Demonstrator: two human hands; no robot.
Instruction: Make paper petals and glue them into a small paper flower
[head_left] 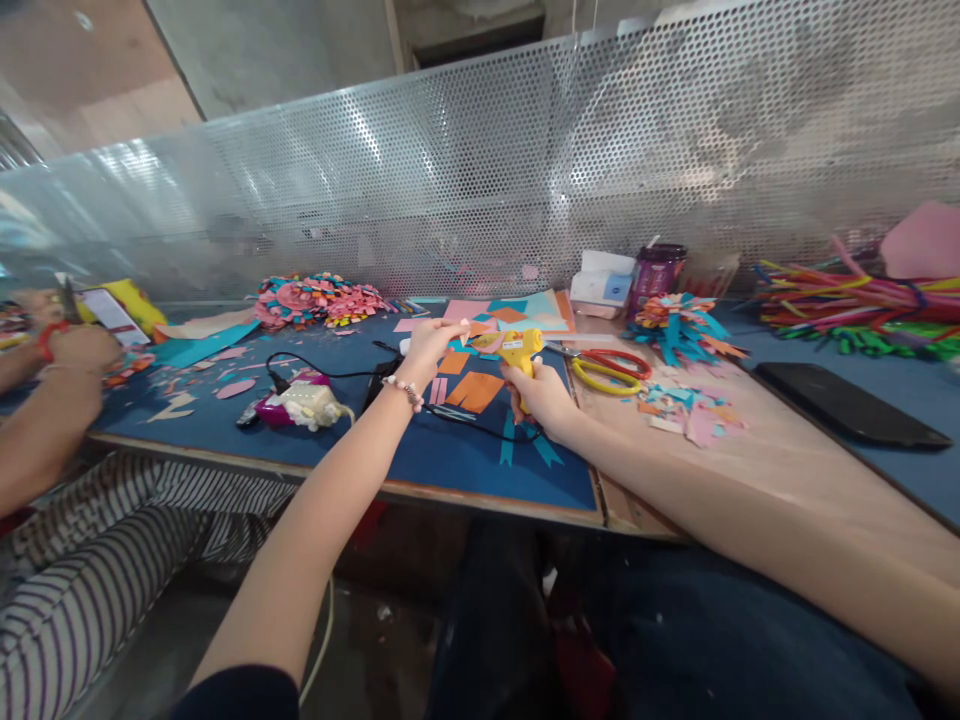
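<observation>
My right hand (546, 398) is wrapped round the handle of a yellow glue gun (522, 344), whose nozzle points left. Close to that nozzle, my left hand (430, 350) pinches a small pale pink paper piece (464, 330). Whether the nozzle touches the paper cannot be made out. Under and between my hands, orange paper pieces (475, 392) and pink strips (438, 390) lie on the blue table (420, 460). Notched blue paper strips (546, 452) lie below my right hand, where a black cord also runs.
Red and yellow scissors (611, 372) lie to the right beside paper scraps (694, 405). A black phone (851, 403) is farther right. A power strip (304, 403) with cords sits at left. Beyond it, a co-worker's hands (82, 350) hold red-handled scissors. A perforated metal panel (480, 180) stands behind.
</observation>
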